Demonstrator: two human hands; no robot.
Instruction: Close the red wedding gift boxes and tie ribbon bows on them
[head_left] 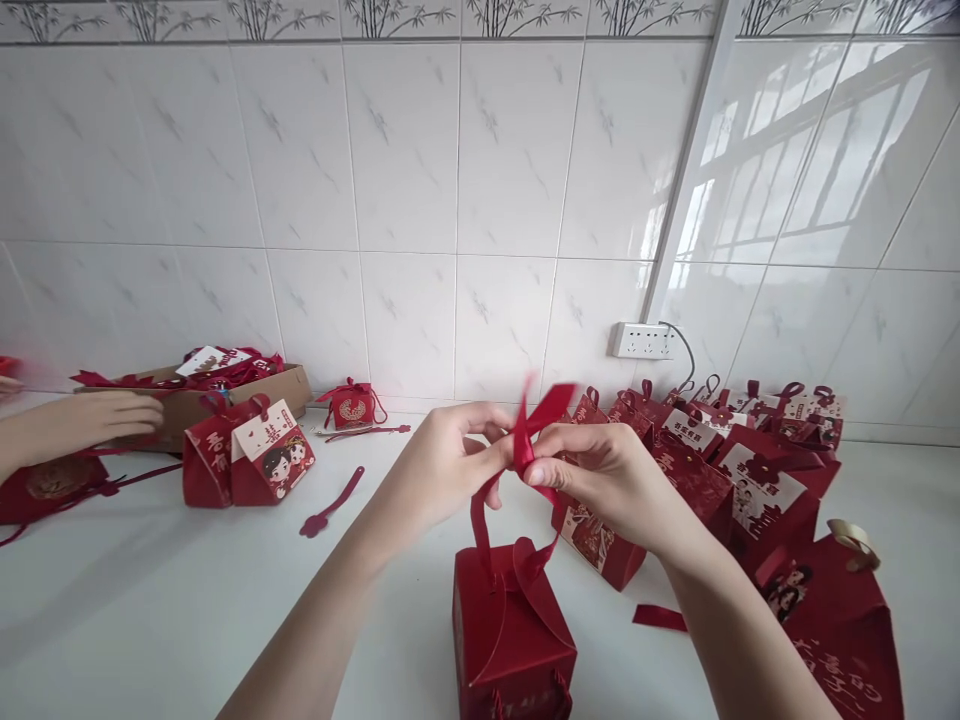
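Note:
Both hands meet above a red gift box (514,625) that stands on the white table. A red ribbon (480,525) comes up from the box's top on two sides and runs into my fingers. My left hand (457,455) pinches the ribbon between thumb and fingers. From the right, my right hand (600,475) pinches it too, thumb in front. A loop and a loose end of the ribbon stick up above the fingertips, one part smeared by motion. Fingers hide the crossing itself. The box's top flaps are folded shut.
Several finished red boxes (757,490) crowd the right. At left, a co-worker's hand (97,420) is near a cardboard box (300,385) of ribbons. Two small printed boxes (274,455), a small red pouch (356,405) and a loose strap (334,505) lie nearby. A socket strip (641,341) is on the wall.

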